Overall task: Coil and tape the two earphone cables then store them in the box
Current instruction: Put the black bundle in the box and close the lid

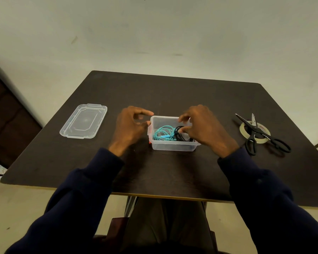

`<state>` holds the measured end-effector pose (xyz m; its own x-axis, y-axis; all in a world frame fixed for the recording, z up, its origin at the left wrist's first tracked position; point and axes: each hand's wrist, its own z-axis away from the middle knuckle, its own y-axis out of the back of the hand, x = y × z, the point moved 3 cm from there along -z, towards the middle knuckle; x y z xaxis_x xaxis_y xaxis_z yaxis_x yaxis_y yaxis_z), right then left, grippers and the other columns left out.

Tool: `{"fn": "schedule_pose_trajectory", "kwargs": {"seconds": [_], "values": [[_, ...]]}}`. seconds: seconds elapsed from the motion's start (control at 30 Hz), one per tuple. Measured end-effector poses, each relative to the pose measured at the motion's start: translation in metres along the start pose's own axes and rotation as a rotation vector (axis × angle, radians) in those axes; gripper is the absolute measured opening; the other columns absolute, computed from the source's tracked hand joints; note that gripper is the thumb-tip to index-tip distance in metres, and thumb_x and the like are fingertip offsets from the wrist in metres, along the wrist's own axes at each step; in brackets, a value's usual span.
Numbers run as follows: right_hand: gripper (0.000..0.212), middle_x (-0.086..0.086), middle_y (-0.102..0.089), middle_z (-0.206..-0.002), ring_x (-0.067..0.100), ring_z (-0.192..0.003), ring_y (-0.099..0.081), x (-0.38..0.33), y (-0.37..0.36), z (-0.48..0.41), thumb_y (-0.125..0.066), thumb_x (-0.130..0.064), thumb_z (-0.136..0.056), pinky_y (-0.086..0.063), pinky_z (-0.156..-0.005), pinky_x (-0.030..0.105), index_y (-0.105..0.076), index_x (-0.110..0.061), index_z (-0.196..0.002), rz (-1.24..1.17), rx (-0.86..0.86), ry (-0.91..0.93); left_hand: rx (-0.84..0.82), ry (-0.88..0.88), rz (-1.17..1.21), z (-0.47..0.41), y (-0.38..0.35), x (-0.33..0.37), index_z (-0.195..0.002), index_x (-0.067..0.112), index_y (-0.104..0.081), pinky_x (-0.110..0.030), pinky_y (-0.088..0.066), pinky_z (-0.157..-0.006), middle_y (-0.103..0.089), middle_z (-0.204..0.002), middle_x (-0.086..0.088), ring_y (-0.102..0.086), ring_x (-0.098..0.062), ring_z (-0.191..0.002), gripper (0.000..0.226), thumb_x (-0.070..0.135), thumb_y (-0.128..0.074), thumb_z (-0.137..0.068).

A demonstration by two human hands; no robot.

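The lid lies toward the desk's left edge, nearer the left hand, which is loosely curled and empty. The right hand curls over the black cable in the box; I cannot tell whether it grips it.

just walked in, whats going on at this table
A person sits at a dark table with both hands at a small clear box. A coiled teal earphone cable and a black earphone cable lie inside it. The left hand is at the box's left rim. The right hand curls over the black cable, though whether either hand is gripping is unclear. The lid lies off to the left, and scissors rest on a tape roll at the right.
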<state>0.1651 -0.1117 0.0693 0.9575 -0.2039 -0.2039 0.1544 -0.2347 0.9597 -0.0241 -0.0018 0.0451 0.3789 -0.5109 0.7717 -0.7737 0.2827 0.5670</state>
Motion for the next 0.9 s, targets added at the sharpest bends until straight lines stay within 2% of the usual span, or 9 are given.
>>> {"fn": "schedule_pose_trajectory", "kwargs": {"seconds": [0.07, 0.13, 0.2, 0.27, 0.37, 0.43, 0.53, 0.73, 0.9], "values": [[0.038, 0.001, -0.07, -0.117, 0.015, -0.104, -0.058, -0.002, -0.008, -0.002, -0.083, -0.03, -0.082, -0.055, -0.088, 0.035, -0.073, -0.019, -0.117, -0.006, -0.107, -0.009, -0.043, 0.106, 0.061, 0.002, -0.002, -0.007, -0.114, 0.015, -0.073, -0.017, -0.056, -0.08, -0.07, -0.119, -0.003, -0.068, -0.014, -0.098, 0.026, 0.014, -0.076, -0.089], [0.039, 0.002, -0.07, -0.118, 0.016, -0.105, -0.061, -0.002, -0.014, -0.002, -0.083, -0.029, -0.081, -0.058, -0.088, 0.038, -0.074, -0.02, -0.118, -0.011, -0.152, -0.026, -0.067, 0.242, 0.194, 0.005, -0.006, -0.013, -0.121, 0.011, -0.068, -0.031, -0.062, -0.078, -0.072, -0.113, -0.008, -0.072, -0.018, -0.094, 0.03, 0.014, -0.073, -0.092], [0.034, 0.001, -0.07, -0.117, 0.012, -0.103, -0.058, -0.003, -0.016, -0.002, -0.082, -0.026, -0.083, -0.055, -0.085, 0.03, -0.074, -0.018, -0.115, -0.021, -0.104, -0.002, -0.091, 0.343, 0.328, 0.008, -0.009, -0.016, -0.123, 0.007, -0.064, -0.033, -0.064, -0.072, -0.072, -0.105, -0.011, -0.075, -0.02, -0.086, 0.031, 0.013, -0.07, -0.094], [0.027, 0.002, -0.068, -0.116, 0.007, -0.097, -0.053, -0.013, -0.012, -0.006, -0.079, -0.023, -0.086, -0.047, -0.081, 0.021, -0.075, -0.014, -0.111, -0.041, -0.056, 0.037, -0.094, 0.381, 0.384, 0.01, -0.009, -0.017, -0.12, 0.006, -0.064, -0.038, -0.064, -0.073, -0.072, -0.105, -0.013, -0.076, -0.021, -0.084, 0.029, 0.015, -0.07, -0.093], [0.019, 0.006, -0.07, -0.115, 0.008, -0.09, -0.062, -0.031, -0.012, -0.016, -0.075, -0.021, -0.09, -0.053, -0.08, 0.02, -0.074, -0.011, -0.106, -0.089, -0.129, 0.055, -0.076, 0.378, 0.396, 0.009, -0.009, -0.017, -0.117, 0.007, -0.065, -0.044, -0.064, -0.075, -0.072, -0.105, -0.015, -0.076, -0.022, -0.084, 0.027, 0.015, -0.071, -0.092], [0.02, 0.008, -0.071, -0.116, 0.014, -0.092, -0.067, -0.04, -0.014, -0.022, -0.073, -0.022, -0.091, -0.058, -0.084, 0.027, -0.072, -0.01, -0.108, -0.056, -0.162, 0.038, -0.067, 0.362, 0.379, 0.01, -0.009, -0.016, -0.117, 0.007, -0.064, -0.044, -0.064, -0.074, -0.072, -0.102, -0.014, -0.076, -0.022, -0.084, 0.027, 0.014, -0.072, -0.092], [0.035, 0.012, -0.065, -0.12, 0.024, -0.103, -0.065, -0.051, -0.013, -0.025, -0.075, -0.029, -0.09, -0.056, -0.093, 0.039, -0.062, -0.01, -0.117, 0.104, -0.136, 0.029, -0.052, 0.335, 0.36, 0.01, -0.008, -0.014, -0.116, 0.007, -0.064, -0.042, -0.065, -0.071, -0.072, -0.098, -0.013, -0.076, -0.02, -0.082, 0.026, 0.012, -0.072, -0.091], [0.05, 0.011, -0.062, -0.133, 0.027, -0.116, -0.061, -0.063, -0.023, -0.025, -0.069, -0.04, -0.093, -0.047, -0.103, 0.042, -0.054, -0.013, -0.132, 0.3, -0.168, 0.034, -0.038, 0.321, 0.325, 0.01, -0.01, -0.013, -0.115, 0.007, -0.064, -0.039, -0.065, -0.068, -0.072, -0.101, -0.012, -0.076, -0.019, -0.085, 0.025, 0.013, -0.072, -0.092], [0.046, 0.01, -0.064, -0.128, 0.026, -0.112, -0.064, -0.058, -0.029, -0.027, -0.072, -0.039, -0.091, -0.048, -0.1, 0.044, -0.058, -0.014, -0.127, 0.314, -0.177, 0.011, -0.045, 0.322, 0.329, 0.01, -0.01, -0.013, -0.115, 0.006, -0.063, -0.03, -0.064, -0.063, -0.072, -0.102, -0.011, -0.075, -0.018, -0.086, 0.025, 0.013, -0.071, -0.092]]}}
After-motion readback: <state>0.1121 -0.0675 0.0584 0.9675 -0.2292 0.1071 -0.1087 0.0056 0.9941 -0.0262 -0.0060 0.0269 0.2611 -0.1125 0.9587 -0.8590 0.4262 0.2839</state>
